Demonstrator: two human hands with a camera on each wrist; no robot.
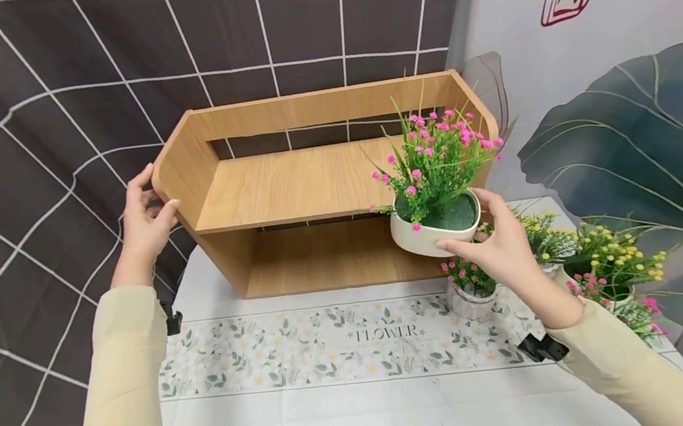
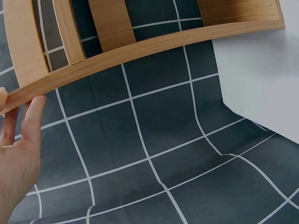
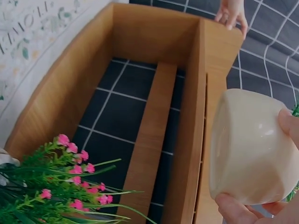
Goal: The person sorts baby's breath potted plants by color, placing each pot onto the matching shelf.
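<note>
A two-tier wooden shelf (image 1: 276, 185) stands at the back of the table against the tiled-pattern backdrop. My left hand (image 1: 144, 227) grips the edge of its left side panel; in the left wrist view, fingers (image 2: 32, 123) lie against the panel's outer face. My right hand (image 1: 501, 241) holds a cream flower pot (image 1: 414, 238), thumb on its near side and fingers round the right. Pink flowers and green leaves (image 1: 435, 154) fill the pot, raised in front of the shelf's right part. In the right wrist view, the pot's glossy side (image 3: 252, 140) shows between thumb and fingers.
Below the held pot, a small pot (image 1: 471, 305) with pink flowers stands on the floral table runner (image 1: 306, 355). Several more potted plants, some with yellow flowers (image 1: 617, 250), crowd the table's right side. A dark grid-patterned cloth (image 1: 129, 34) hangs behind.
</note>
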